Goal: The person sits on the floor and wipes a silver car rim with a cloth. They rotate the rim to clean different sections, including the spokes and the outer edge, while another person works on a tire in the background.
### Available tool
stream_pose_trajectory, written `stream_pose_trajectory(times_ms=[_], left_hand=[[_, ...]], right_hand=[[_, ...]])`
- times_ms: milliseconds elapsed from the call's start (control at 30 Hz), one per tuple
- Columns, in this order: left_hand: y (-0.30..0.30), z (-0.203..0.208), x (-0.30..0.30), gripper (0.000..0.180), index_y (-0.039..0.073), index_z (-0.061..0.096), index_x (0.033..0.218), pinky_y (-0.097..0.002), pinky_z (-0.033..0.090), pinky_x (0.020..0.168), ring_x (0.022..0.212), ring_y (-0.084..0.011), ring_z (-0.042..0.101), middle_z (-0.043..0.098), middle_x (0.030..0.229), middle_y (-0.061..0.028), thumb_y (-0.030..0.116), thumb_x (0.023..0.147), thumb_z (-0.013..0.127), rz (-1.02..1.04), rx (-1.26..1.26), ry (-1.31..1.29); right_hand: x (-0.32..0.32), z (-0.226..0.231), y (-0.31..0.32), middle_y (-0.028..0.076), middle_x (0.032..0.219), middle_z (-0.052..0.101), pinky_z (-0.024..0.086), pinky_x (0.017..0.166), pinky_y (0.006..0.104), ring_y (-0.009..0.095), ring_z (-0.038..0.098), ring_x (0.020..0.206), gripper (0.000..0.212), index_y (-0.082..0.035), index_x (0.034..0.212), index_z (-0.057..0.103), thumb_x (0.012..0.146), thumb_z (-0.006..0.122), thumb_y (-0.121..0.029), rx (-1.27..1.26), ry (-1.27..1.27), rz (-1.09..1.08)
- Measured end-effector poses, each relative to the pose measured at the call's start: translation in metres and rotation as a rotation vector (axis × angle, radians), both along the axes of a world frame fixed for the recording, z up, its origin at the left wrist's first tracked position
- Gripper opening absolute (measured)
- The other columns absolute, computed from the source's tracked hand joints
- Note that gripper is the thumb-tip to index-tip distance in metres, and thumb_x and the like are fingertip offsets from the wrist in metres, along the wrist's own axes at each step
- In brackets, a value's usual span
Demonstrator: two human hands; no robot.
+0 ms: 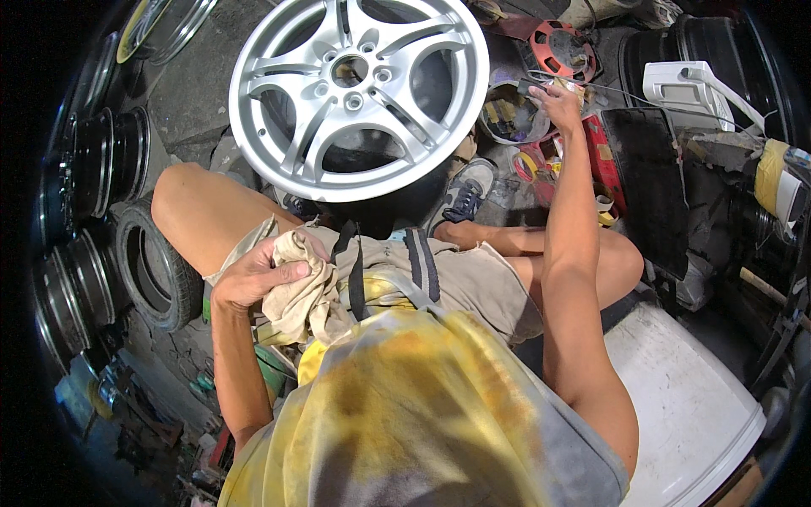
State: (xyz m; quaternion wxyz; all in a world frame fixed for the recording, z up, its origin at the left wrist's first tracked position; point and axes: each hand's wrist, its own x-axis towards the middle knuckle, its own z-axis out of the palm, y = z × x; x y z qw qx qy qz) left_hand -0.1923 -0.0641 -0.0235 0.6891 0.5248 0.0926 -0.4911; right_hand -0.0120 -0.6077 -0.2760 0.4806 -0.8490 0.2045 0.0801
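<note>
My left hand [262, 279] is closed round a crumpled beige cloth rag [308, 291], held over my lap. Stretched out to the far right, my right hand [557, 106] is over the rim of a round bucket [503, 131] with various small items inside. Its fingers look pinched together at a small dark piece, too small to name. In front of my knees lies a silver alloy wheel rim [349, 169], face up, with split spokes and a round centre hole. Neither hand touches the rim.
At the left stand a black tyre [152, 266] and several dark wheel rims [101, 160]. On the right are a red reel [564, 51], a white plastic device [688, 89], a dark flat panel [646, 169] and rolls of tape [530, 162]. A white panel [684, 406] lies beside me.
</note>
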Motion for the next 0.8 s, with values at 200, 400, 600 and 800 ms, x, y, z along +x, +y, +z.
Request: stream_pose_trajectory(times_ms=[200, 400, 600, 800], left_hand=[[-0.002, -0.003, -0.002, 0.032, -0.001, 0.066, 0.109, -0.0310, 0.051, 0.086, 0.095, -0.0162, 0.063, 0.065, 0.103, -0.0067, 0.019, 0.088, 0.078, 0.020, 0.040, -0.063], [-0.001, -0.003, -0.003, 0.031, -0.001, 0.066, 0.109, -0.0311, 0.050, 0.087, 0.095, -0.0161, 0.062, 0.063, 0.104, -0.0064, 0.021, 0.090, 0.076, 0.012, 0.043, -0.070], [0.003, -0.005, -0.001, 0.021, 0.003, 0.066, 0.112, -0.0291, 0.049, 0.090, 0.100, -0.0119, 0.060, 0.064, 0.107, -0.0026, 0.015, 0.095, 0.072, -0.035, -0.003, -0.064], [0.002, -0.003, -0.001, 0.021, 0.003, 0.066, 0.112, -0.0291, 0.049, 0.090, 0.099, -0.0120, 0.060, 0.064, 0.106, -0.0027, 0.015, 0.095, 0.072, -0.026, -0.003, -0.063]], right_hand=[[-0.003, 0.018, 0.005, 0.003, 0.091, 0.070, 0.050, 0.063, 0.0225, 0.007, 0.061, 0.072, 0.040, 0.006, 0.114, 0.069, 0.092, 0.078, -0.025, 0.231, 0.091, -0.009], [-0.006, 0.021, 0.018, 0.002, 0.082, 0.070, 0.049, 0.057, 0.0253, 0.008, 0.061, 0.065, 0.023, 0.002, 0.101, 0.074, 0.093, 0.075, -0.020, 0.285, 0.031, -0.073], [-0.005, 0.008, 0.014, 0.004, 0.088, 0.070, 0.049, 0.055, 0.0255, 0.010, 0.064, 0.066, 0.026, 0.001, 0.107, 0.069, 0.091, 0.077, -0.017, 0.177, 0.080, 0.052], [-0.015, -0.020, 0.037, 0.006, 0.086, 0.071, 0.051, 0.053, 0.0276, 0.013, 0.067, 0.064, 0.017, -0.006, 0.110, 0.072, 0.094, 0.068, -0.011, -0.059, 0.105, 0.144]])
